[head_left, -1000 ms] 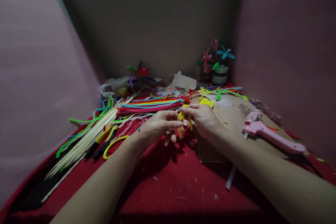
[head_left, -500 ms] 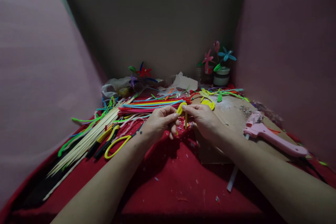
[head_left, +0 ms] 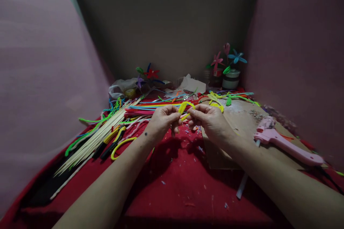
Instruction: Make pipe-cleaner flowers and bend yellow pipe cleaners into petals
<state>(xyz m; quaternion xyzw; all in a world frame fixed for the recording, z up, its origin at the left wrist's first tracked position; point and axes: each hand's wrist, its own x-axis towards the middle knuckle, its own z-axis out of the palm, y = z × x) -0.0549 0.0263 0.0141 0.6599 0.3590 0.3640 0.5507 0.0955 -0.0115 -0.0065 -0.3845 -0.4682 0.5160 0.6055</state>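
Note:
A short yellow pipe cleaner [head_left: 185, 107], bent into a loop, is pinched between both my hands above the red cloth [head_left: 177, 186]. My left hand [head_left: 162, 121] grips its left side with fingers closed. My right hand [head_left: 209, 121] pinches its right side, fingertips almost touching the left hand's. Behind them lies a bundle of long coloured pipe cleaners [head_left: 156, 108].
Pale wooden sticks [head_left: 94, 139] and scissors with yellow and black handles [head_left: 115, 139] lie at the left. A pink glue gun [head_left: 282, 141] rests on cardboard [head_left: 242, 121] at the right. Pipe-cleaner flowers in a pot [head_left: 231, 68] and a plastic bag [head_left: 120, 87] stand at the back wall.
Both hands have risen slightly and drawn closer together. The yellow pipe cleaner, hanging down before, is now folded into a small loop between the fingertips.

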